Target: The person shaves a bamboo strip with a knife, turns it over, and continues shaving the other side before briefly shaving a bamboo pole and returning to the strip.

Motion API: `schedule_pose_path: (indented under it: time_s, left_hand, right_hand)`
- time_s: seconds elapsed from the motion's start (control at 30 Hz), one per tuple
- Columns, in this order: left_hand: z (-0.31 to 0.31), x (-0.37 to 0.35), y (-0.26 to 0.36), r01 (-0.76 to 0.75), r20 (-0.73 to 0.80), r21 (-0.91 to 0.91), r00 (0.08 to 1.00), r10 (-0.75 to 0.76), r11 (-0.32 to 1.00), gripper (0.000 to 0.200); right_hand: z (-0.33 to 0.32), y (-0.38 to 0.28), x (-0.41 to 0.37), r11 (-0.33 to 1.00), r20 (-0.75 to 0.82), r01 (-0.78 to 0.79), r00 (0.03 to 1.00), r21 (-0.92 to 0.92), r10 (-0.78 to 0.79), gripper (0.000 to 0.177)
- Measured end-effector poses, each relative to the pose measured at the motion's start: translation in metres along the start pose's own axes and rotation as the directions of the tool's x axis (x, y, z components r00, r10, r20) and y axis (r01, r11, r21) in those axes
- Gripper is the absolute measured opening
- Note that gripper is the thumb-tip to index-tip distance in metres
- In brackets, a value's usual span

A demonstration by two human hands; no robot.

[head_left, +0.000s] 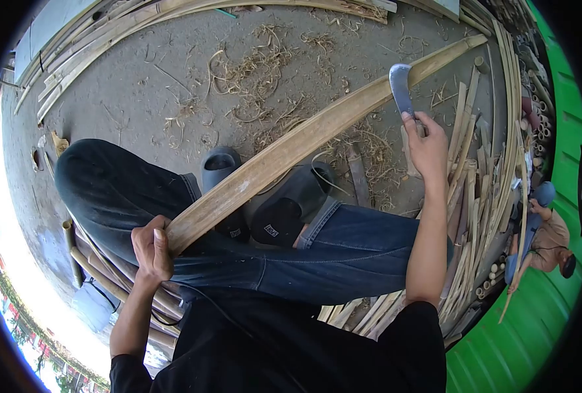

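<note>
Left hand (152,249), at 7 o'clock, is closed round the near end of the slat (291,150), which runs over the crossed legs up to 1 o'clock. Right hand (427,147), at 2 o'clock, grips the knife (401,85) with the blade raised across the slat's far part; contact cannot be confirmed.

Judgement: a paring stroke is being set up. The next move calls for a firm left grip and an edge directed away from the legs and sandals (284,209).

Shavings (252,72) lie at 12 o'clock. Another person (546,239) works at 3 o'clock.
</note>
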State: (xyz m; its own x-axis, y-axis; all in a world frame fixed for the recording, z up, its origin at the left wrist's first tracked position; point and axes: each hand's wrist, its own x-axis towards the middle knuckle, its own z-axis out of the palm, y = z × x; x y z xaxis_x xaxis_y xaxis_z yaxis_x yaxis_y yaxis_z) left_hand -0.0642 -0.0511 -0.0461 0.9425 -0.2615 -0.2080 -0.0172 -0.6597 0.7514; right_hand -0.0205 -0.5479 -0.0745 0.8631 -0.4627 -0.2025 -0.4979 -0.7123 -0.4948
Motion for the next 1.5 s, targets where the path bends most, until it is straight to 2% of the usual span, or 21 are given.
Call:
schedule_pose_path:
  time_s: [0.13, 0.27, 0.33, 0.4, 0.5, 0.57, 0.6, 0.67, 0.77, 0.8, 0.83, 0.93, 1.0, 1.07, 1.13, 1.2, 1.33, 1.37, 1.43, 1.47, 1.5]
  left_hand:
    - [0.000, 0.002, 0.002, 0.001, 0.003, -0.013, 1.000, -0.001, 1.000, 0.059]
    - [0.000, -0.001, 0.003, 0.041, 0.014, -0.063, 0.999, -0.040, 0.997, 0.057]
    - [0.000, -0.003, -0.001, 0.038, 0.006, -0.051, 0.999, -0.037, 0.998, 0.056]
    - [0.001, -0.004, -0.004, -0.021, 0.012, -0.010, 1.000, 0.021, 1.000, 0.054]
    - [0.001, -0.002, 0.000, -0.018, -0.012, -0.041, 1.000, 0.018, 0.999, 0.053]
    - [0.002, -0.004, 0.002, 0.007, -0.016, -0.036, 1.000, -0.007, 0.999, 0.052]
    - [0.000, -0.004, 0.002, 0.006, -0.019, -0.024, 1.000, -0.007, 1.000, 0.052]
    - [0.000, -0.005, -0.002, 0.014, -0.003, -0.039, 1.000, -0.015, 0.999, 0.053]
    - [0.001, -0.006, 0.000, -0.004, -0.012, -0.012, 1.000, 0.003, 1.000, 0.055]
    - [0.001, -0.005, 0.000, -0.012, -0.029, -0.037, 1.000, 0.011, 0.999, 0.055]
    - [0.002, -0.005, 0.001, -0.019, -0.044, -0.018, 0.999, 0.018, 1.000, 0.060]
    - [0.003, -0.009, 0.000, -0.045, -0.112, -0.070, 0.993, 0.037, 0.997, 0.066]
    - [-0.003, -0.008, 0.008, -0.009, -0.096, -0.069, 0.995, 0.003, 0.998, 0.073]
    - [-0.006, -0.010, 0.014, -0.015, -0.065, -0.082, 0.998, 0.010, 0.997, 0.075]
    - [-0.009, -0.011, 0.016, -0.042, -0.052, -0.058, 0.998, 0.039, 0.997, 0.076]
    - [-0.008, -0.012, 0.022, 0.037, -0.086, -0.075, 0.995, -0.043, 0.996, 0.077]
    - [-0.001, -0.016, 0.012, -0.016, -0.157, -0.141, 0.988, -0.006, 0.990, 0.088]
    - [0.000, -0.019, 0.011, 0.053, -0.146, -0.168, 0.986, -0.078, 0.984, 0.095]
    - [-0.007, -0.017, 0.014, 0.017, -0.149, -0.093, 0.988, -0.031, 0.996, 0.096]
    - [-0.008, -0.012, 0.016, 0.001, -0.187, -0.059, 0.982, -0.012, 0.998, 0.098]
    - [-0.009, -0.008, 0.017, 0.033, -0.210, -0.078, 0.977, -0.049, 0.996, 0.100]
  right_hand:
    - [0.020, -0.015, -0.024, 1.000, 0.024, 0.018, 1.000, 0.015, -0.018, 0.031]
    - [0.014, -0.001, -0.017, 0.980, 0.163, 0.198, 0.968, -0.031, -0.190, 0.029]
    - [0.017, 0.016, 0.006, 1.000, -0.005, 0.010, 1.000, -0.017, -0.010, 0.032]
    - [0.024, 0.000, -0.011, 0.996, -0.047, 0.050, 0.997, -0.069, -0.054, 0.032]
    - [0.037, -0.026, -0.053, 0.996, 0.126, 0.081, 0.989, -0.033, -0.077, 0.028]
    - [0.048, -0.024, -0.068, 0.957, 0.212, 0.282, 0.933, 0.069, -0.290, 0.026]
    - [0.045, -0.025, -0.056, 0.956, 0.210, 0.283, 0.932, 0.081, -0.294, 0.026]
    - [0.030, -0.024, -0.027, 0.999, 0.058, -0.006, 0.998, 0.052, 0.003, 0.025]
    - [0.031, -0.036, -0.043, 0.996, 0.072, -0.040, 0.997, 0.074, 0.035, 0.026]
    - [0.039, -0.044, -0.065, 0.979, 0.080, 0.200, 0.977, -0.041, -0.196, 0.027]
    - [0.050, -0.059, -0.095, 0.960, 0.122, 0.277, 0.953, 0.029, -0.278, 0.025]
    - [0.057, -0.068, -0.113, 0.965, 0.021, 0.257, 0.966, 0.057, -0.258, 0.023]
    - [0.039, -0.068, -0.100, 0.949, 0.084, 0.306, 0.946, 0.076, -0.312, 0.024]
    - [0.030, -0.068, -0.082, 0.970, 0.115, 0.244, 0.963, 0.010, -0.244, 0.025]
    - [0.024, -0.076, -0.075, 0.996, 0.068, 0.040, 0.997, 0.085, -0.046, 0.025]
    - [0.046, -0.093, -0.128, 0.957, 0.192, 0.195, 0.952, 0.217, -0.238, 0.026]
    - [0.040, -0.104, -0.146, 0.929, 0.244, 0.294, 0.906, 0.224, -0.345, 0.027]
    - [0.029, -0.101, -0.122, 0.977, 0.156, 0.123, 0.976, 0.177, -0.151, 0.028]
    - [0.026, -0.092, -0.115, 0.980, 0.105, 0.069, 0.990, 0.185, -0.089, 0.030]
    - [0.022, -0.090, -0.110, 0.986, 0.070, 0.054, 0.995, 0.159, -0.065, 0.032]
    - [0.029, -0.100, -0.132, 0.958, 0.172, 0.165, 0.963, 0.236, -0.208, 0.031]
